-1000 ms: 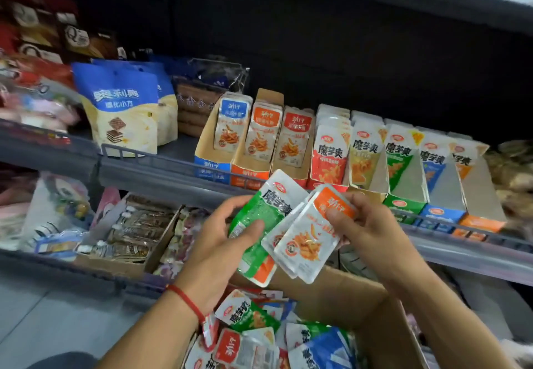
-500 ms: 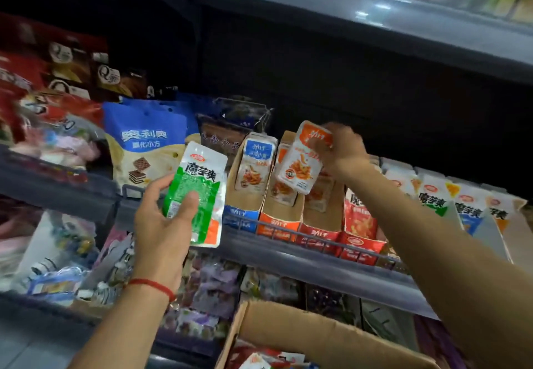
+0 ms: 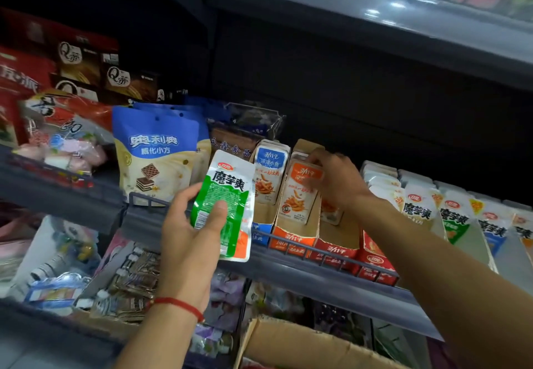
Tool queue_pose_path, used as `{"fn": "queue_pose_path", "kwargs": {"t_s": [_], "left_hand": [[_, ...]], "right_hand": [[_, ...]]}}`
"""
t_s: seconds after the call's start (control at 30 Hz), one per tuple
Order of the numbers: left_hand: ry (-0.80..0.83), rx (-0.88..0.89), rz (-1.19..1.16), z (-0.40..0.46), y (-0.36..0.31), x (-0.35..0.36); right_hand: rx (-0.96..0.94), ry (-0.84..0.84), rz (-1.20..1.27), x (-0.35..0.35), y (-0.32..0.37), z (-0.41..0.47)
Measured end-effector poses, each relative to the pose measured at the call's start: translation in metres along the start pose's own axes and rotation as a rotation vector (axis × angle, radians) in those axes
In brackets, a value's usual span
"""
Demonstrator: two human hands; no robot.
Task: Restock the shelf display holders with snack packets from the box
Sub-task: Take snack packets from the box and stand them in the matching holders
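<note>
Orange-label packet (image 3: 300, 192) stands in the orange shelf holder (image 3: 294, 239), pinched at its top by the right hand (image 3: 336, 178); the left hand (image 3: 190, 239) grips a green packet (image 3: 227, 195) (held upright before the shelf).

Dim shop aisle, seen close up against a dark back panel (image 3: 360, 89) filling the centre toward 12 o'clock. Grey upper shelf (image 3: 360, 14) slanting across 1 o'clock, spotted with bright ceiling-light reflections. Grey middle shelf edge (image 3: 331, 282) with a low wire rail (image 3: 326, 256) running from 9 toward 4 o'clock. Blue-and-cream wafer bags (image 3: 155, 152) at 10 o'clock; red and brown packages (image 3: 72, 60) stacked behind, farther left. Lower shelf (image 3: 57, 328) at 8 o'clock, crowded with blurred small goods.
</note>
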State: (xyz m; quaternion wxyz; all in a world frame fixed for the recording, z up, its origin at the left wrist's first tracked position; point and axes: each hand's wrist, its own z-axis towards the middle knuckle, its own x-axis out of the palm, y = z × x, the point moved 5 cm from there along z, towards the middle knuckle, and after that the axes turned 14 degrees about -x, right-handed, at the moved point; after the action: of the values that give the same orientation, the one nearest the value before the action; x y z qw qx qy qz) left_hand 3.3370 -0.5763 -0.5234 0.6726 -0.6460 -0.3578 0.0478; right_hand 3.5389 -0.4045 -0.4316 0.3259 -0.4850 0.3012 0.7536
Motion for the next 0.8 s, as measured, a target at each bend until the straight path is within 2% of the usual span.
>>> {"fn": "queue_pose_path", "kwargs": {"t_s": [0.1, 0.23, 0.37, 0.43, 0.5, 0.53, 0.63, 0.67, 0.8], "left_hand": [[0.022, -0.02, 0.019, -0.002, 0.002, 0.003], [0.053, -0.05, 0.027, -0.005, 0.002, 0.006], [0.082, -0.078, 0.05, -0.009, 0.001, 0.009], [0.103, -0.095, 0.061, -0.011, 0.0, 0.01], [0.14, -0.125, 0.079, -0.015, 0.001, 0.013], [0.171, -0.151, 0.085, -0.016, 0.002, 0.016], [0.323, -0.263, 0.099, -0.024, 0.009, 0.029], [0.374, -0.297, 0.111, -0.028, 0.012, 0.034], [0.487, -0.393, 0.129, -0.04, 0.03, 0.053]], "right_hand": [[-0.027, 0.033, -0.102, 0.001, 0.001, 0.0], [-0.073, -0.055, -0.201, 0.002, 0.004, 0.002], [-0.072, -0.072, -0.282, 0.001, 0.013, -0.001], [-0.109, -0.172, -0.179, -0.01, 0.026, -0.011], [-0.253, -0.227, 0.006, -0.022, 0.039, -0.027], [-0.357, -0.175, 0.068, -0.026, 0.047, -0.037], [-0.598, 0.134, 0.09, -0.025, 0.056, -0.068], [-0.623, 0.157, 0.08, -0.027, 0.053, -0.077], [-0.618, -0.002, 0.083, -0.052, 0.025, -0.113]]}}
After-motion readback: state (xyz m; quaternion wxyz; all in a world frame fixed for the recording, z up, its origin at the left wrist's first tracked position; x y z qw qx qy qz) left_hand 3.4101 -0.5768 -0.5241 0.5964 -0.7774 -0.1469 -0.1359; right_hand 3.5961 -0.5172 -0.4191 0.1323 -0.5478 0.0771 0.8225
